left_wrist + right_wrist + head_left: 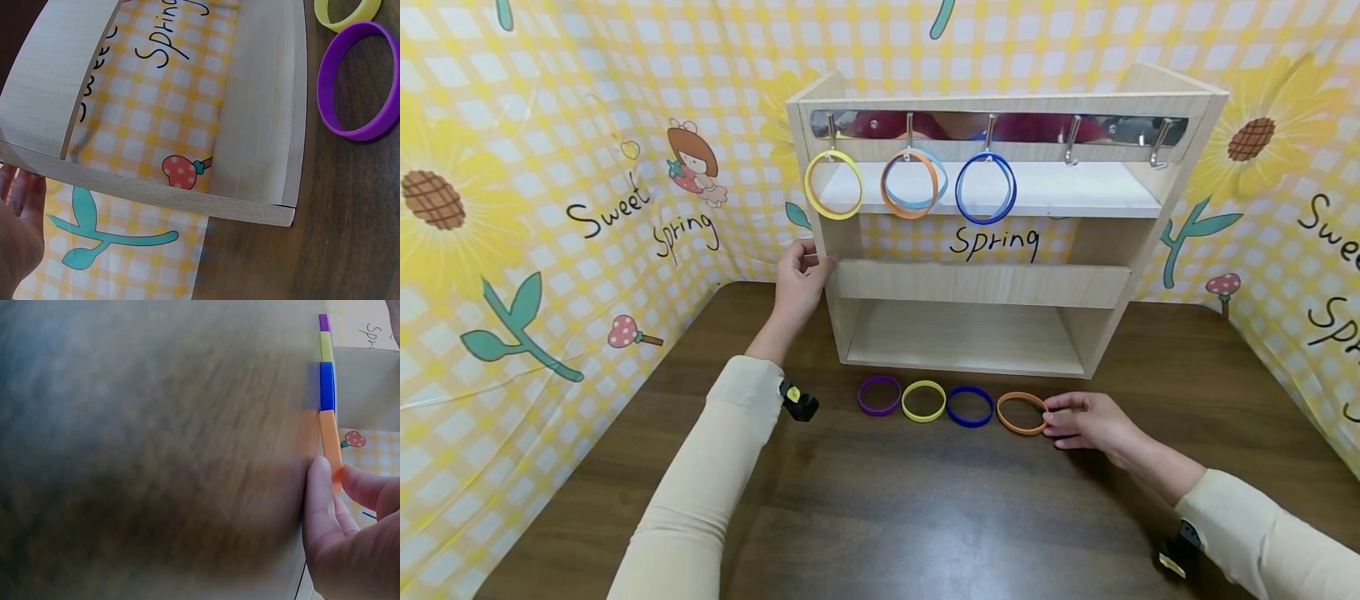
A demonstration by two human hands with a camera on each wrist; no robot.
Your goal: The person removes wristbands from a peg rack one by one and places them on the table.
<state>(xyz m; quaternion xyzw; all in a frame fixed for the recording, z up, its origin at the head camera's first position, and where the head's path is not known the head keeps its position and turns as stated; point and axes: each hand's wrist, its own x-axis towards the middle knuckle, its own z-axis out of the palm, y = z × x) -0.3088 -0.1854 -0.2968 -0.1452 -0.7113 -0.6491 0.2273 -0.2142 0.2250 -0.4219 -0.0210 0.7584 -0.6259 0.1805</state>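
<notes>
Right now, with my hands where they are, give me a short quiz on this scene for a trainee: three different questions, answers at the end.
1. True or false: the left hand touches the wooden shelf.
2. Fill in the colour: the right hand pinches the ____ band.
3. How many of the five metal hooks are bare, and which ones?

Key:
1. True; it is at the shelf's left side, as the head view shows it.
2. Orange; the orange band is at the right end of the row in the head view.
3. Two, the pair furthest right in the head view.
</notes>
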